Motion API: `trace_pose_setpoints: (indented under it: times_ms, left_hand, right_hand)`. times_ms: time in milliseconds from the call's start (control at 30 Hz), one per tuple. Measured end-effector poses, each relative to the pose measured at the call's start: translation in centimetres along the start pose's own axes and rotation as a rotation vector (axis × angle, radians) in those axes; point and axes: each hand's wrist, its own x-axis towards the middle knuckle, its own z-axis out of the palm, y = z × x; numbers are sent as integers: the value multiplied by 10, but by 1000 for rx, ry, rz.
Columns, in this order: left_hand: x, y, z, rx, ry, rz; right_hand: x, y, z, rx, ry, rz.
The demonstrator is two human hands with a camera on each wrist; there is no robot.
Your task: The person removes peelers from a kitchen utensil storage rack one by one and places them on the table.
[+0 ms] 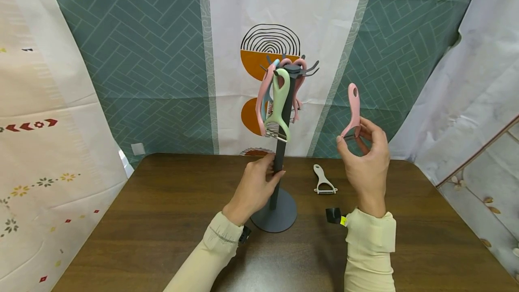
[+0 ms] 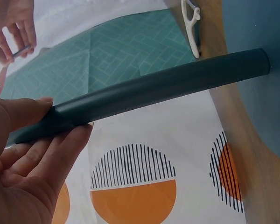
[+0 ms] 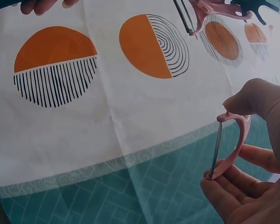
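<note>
We've got the left hand [image 1: 252, 188] gripping the dark stand [image 1: 280, 150] by its post, fingers and thumb curled round it above the round base [image 1: 275, 224]. Right hand [image 1: 370, 159]: fingers pinching the pink peeler [image 1: 354, 109] at its blade end, handle up, mid-air at 2 o'clock from the post. We see a green peeler [image 1: 279, 100] plus others hung up top. White peeler [image 1: 319, 173] lies on the worktop [image 1: 182, 220], 2 o'clock from the base.
</note>
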Motion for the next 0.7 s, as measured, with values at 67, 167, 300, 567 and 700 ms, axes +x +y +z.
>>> trace_pose_setpoints:
  times_ms: [67,167,300,567,700]
  left_hand:
    - [0,0,0,-7,-1,0]
    - [0,0,0,-10,1,11]
    - [0,0,0,-6,10,24]
    - [0,-1,1,-16,15,11]
    - [0,-1,0,-19,16,16]
  right_hand:
    - [0,1,0,-14,2,3]
    - [0,1,0,-35,4,9]
    - [1,2,-1,-65,2,21]
    - [1,6,-4,-143,-21,53]
    - [2,9,-7,-179,-31,71]
